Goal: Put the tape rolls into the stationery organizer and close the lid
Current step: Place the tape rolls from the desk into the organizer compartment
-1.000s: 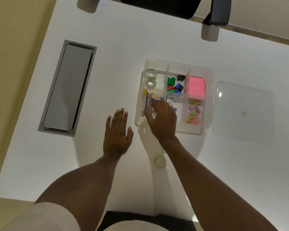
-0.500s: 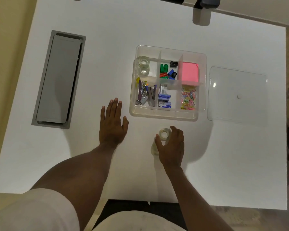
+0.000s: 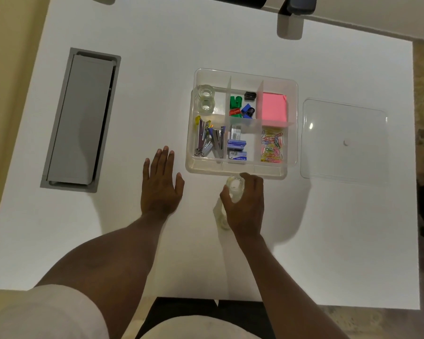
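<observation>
- Right hand (image 3: 245, 204) grips a clear tape roll (image 3: 235, 185), raised just before the stationery organizer's (image 3: 240, 171) near wall.
- Left hand (image 3: 160, 184) lies flat, fingers spread, on the table (image 3: 157, 94).
- Two tape rolls (image 3: 205, 99) fill the organizer's far-left compartment.
- Its lid (image 3: 344, 140) lies beside it, toward the table's right edge.

Right hand (image 3: 245, 206) around a tape roll (image 3: 235, 185) near the open organizer (image 3: 240, 171), left hand (image 3: 160, 184) flat on table (image 3: 157, 94)

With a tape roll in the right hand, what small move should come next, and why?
Probably carry the tape roll in the right hand to the organizer's far-left compartment, where two rolls already sit. The lid lies off to the right, so the box is open.
</observation>
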### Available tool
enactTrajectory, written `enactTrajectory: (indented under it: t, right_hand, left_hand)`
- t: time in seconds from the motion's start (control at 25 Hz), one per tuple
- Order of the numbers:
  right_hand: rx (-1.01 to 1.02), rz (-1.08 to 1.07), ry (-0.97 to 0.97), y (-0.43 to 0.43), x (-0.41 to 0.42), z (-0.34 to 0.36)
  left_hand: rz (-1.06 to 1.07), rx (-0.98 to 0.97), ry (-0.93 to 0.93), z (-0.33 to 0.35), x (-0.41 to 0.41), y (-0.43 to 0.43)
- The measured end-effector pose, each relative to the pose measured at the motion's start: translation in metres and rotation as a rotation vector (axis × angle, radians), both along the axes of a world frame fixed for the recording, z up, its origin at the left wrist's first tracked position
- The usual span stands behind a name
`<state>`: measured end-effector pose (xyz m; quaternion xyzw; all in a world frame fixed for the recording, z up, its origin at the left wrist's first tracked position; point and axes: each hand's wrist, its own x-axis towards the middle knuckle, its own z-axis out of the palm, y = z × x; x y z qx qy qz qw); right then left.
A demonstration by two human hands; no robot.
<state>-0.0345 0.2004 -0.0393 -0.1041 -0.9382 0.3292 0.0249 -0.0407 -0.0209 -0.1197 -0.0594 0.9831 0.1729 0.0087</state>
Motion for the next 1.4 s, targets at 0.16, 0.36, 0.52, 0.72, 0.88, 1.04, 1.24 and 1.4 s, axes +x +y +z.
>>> enactTrajectory:
  t: [0.16,0.36,0.52,0.72,0.88,1.04,1.24,1.4]
  right_hand:
    - [-0.104,0.061,0.127,-0.018,-0.051,0.017]
    - [-0.103,0.282,0.09,-0.031,-0.144,0.036]
    - [-0.009,0.401,-0.01,-0.03,-0.21,0.041]
    - [0.463,0.512,-0.022,-0.039,-0.263,0.033]
    - [0.564,0.546,-0.098,-0.045,-0.274,0.023]
    - [0.64,0.553,-0.083,-0.047,-0.275,0.017]
    - [0.651,0.542,-0.064,-0.044,-0.268,0.014]
    - [0.553,0.502,0.035,-0.042,-0.242,0.019]
  left_hand:
    - [0.0,-0.007,-0.013,-0.001,-0.001,0.0]
    - [0.003,-0.011,-0.011,-0.006,0.0,-0.001]
    - [0.004,-0.022,-0.027,-0.011,0.0,-0.002]
    - [-0.007,-0.022,-0.021,-0.013,0.0,-0.002]
    - [-0.004,-0.022,-0.036,-0.013,0.0,-0.002]
    - [-0.007,-0.021,-0.043,-0.012,0.0,-0.001]
    - [-0.003,-0.033,-0.053,-0.011,-0.001,-0.001]
    - [-0.007,-0.036,-0.042,-0.013,0.0,-0.002]
